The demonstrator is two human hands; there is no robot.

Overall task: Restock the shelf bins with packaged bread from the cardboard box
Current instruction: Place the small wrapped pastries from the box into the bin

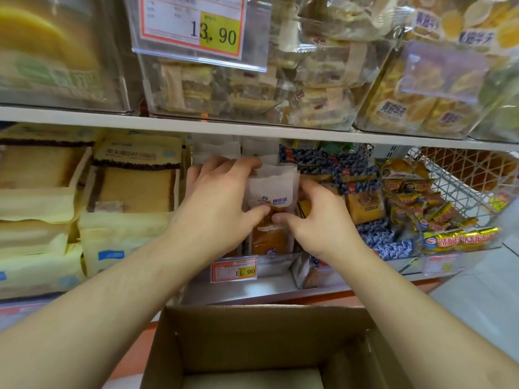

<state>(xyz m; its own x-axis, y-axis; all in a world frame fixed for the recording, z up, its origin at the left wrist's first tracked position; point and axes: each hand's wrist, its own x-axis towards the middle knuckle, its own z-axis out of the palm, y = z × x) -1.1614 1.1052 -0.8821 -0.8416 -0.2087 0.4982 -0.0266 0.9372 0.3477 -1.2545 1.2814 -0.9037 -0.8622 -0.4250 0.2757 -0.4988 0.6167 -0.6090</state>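
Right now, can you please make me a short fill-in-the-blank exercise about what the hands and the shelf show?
1. Both hands, the left hand and the right hand, hold one bread packet whose top part is ____ in colour.
2. The small price tag under that packet reads ____.
3. The cardboard box below the arms stands ____.

Missing words: white; 11.90; open

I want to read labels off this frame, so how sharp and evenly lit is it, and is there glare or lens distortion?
Head view: the centre is sharp, both price tags, 13.90 and 11.90, readable; the upper corner bins are blurred; clear bin fronts and tag sleeves show soft glare; lighting is even, with no hard shadows; the shelf edge slants and forearms splay from wide-angle distortion.
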